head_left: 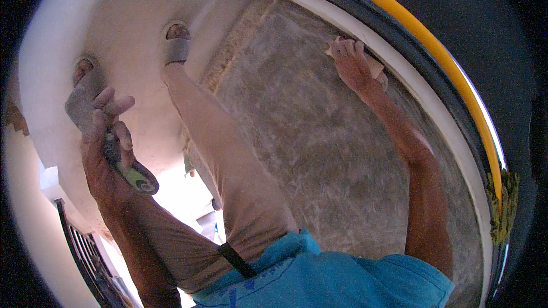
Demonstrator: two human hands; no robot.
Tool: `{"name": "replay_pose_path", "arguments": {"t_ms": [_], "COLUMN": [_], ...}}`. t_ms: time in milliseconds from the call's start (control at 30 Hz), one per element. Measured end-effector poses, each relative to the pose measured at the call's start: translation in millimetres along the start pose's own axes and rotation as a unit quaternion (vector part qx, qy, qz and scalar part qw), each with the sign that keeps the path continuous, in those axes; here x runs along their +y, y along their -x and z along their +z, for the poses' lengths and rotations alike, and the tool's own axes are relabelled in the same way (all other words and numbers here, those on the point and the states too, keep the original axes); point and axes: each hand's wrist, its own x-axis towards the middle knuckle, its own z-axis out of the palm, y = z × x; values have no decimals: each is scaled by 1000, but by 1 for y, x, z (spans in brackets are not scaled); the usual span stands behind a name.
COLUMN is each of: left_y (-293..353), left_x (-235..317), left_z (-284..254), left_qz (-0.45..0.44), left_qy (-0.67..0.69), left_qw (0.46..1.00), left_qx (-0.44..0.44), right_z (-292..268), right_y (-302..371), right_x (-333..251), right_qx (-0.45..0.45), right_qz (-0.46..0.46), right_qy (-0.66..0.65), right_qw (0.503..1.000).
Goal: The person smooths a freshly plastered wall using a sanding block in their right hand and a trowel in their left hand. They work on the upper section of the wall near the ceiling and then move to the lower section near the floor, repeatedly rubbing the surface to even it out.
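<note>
Scraper (142,180), green-black handle, was gripped in L hand (104,137), fingers partly curled round it; blade (77,104) overlapped L sandal (89,81) on my feed. R hand (353,67) clasped flat tan pad (375,68) over mottled grey surface (319,125), just beside white trim (436,105). Further out I saw R sandal (178,50), beige trousers (242,165), blue shirt (354,282), yellow band (397,7) nr R rim, dark strip (377,14) alongside.
</note>
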Motion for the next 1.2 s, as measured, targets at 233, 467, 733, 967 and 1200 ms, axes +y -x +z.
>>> {"name": "replay_pose_path", "arguments": {"t_ms": [233, 467, 733, 967, 1200], "left_y": [-6, -6, -1, -7, -2], "left_x": [-13, -6, -9, -4, -10], "left_z": [-1, -8, 15, -6, 2], "left_qz": [46, 20, 11, -26, 22], "left_qy": [5, 22, 83, 38, 22], "left_qw": [998, 999, 996, 999, 999], "left_qx": [-32, -21, -24, -20, -27], "right_z": [8, 18, -5, 5, 26], "right_y": [0, -17, 19, 29, -23], "right_x": [6, 2, 9, 0, 3], "right_qx": [27, 19, -30, 7, -7], "right_qz": [-10, -46, 24, -9, 4], "right_qy": [-34, -144, -204, -180, -262], "right_qw": [999, 988, 978, 984, 965]}}
